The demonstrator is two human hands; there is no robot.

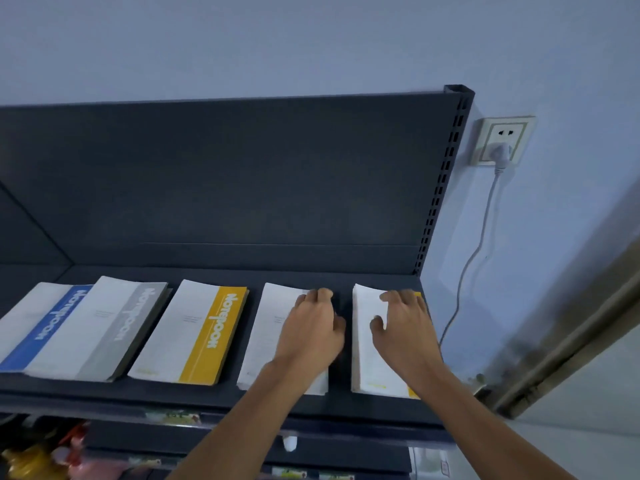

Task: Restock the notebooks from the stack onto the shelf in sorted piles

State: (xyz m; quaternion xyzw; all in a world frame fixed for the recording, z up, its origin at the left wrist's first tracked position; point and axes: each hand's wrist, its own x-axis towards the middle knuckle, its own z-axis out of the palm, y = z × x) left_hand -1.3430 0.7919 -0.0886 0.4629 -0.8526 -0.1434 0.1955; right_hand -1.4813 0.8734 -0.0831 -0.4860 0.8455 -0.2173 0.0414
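Head view showed five notebook piles along the shelf (346, 407), left hand (311, 327) and right hand (401, 327) resting spread, palms down, on the two lower-right piles, sorting seemingly near done.

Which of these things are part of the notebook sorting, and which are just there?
Part of the job: blue notebook pile, grey pile, yellow pile, two piles under the left hand and right hand, shelf.

Just there: wall socket, white cable.
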